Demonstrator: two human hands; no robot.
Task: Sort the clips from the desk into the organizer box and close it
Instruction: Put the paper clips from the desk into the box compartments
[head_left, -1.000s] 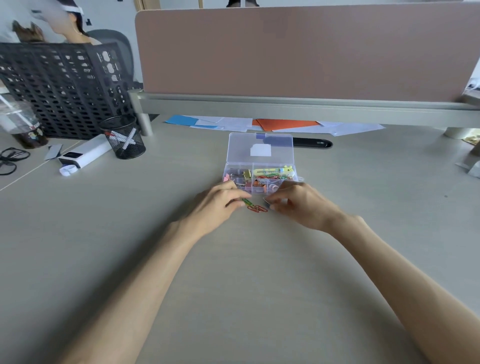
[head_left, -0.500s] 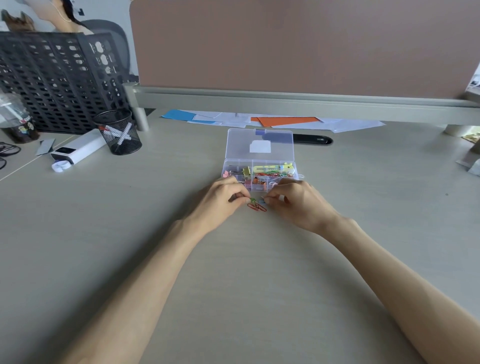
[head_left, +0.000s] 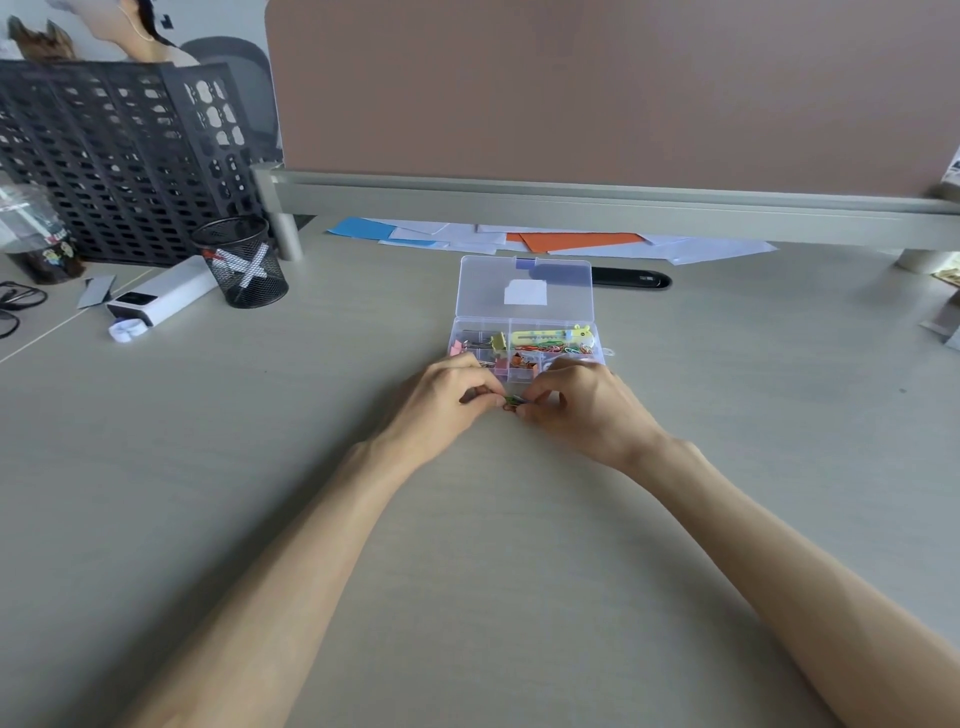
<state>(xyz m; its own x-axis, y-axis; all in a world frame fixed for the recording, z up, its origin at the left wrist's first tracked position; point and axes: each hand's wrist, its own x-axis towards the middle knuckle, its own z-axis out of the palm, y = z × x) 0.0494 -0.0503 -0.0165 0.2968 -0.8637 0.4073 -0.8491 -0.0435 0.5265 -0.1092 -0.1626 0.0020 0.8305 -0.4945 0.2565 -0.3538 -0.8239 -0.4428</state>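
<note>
A clear plastic organizer box (head_left: 523, 291) lies open on the desk, its lid flat toward the back. Its compartments hold coloured binder clips, paper clips and a yellow tool. Just in front of the box my left hand (head_left: 441, 400) and my right hand (head_left: 582, 405) meet fingertip to fingertip. Between them they pinch a small bunch of coloured paper clips (head_left: 513, 401), green and red, at the desk surface. Most of the bunch is hidden by my fingers.
A black mesh pen cup (head_left: 241, 262) and a white device (head_left: 161, 299) stand at the left. Behind them rises a black perforated rack (head_left: 124, 156). Coloured papers (head_left: 571, 240) and a black pen case (head_left: 631, 279) lie under the divider panel behind the box.
My hands have closed in on the paper clips, which lay spread on the desk between them before and are now gathered between my fingertips. The view tilted down slightly.
</note>
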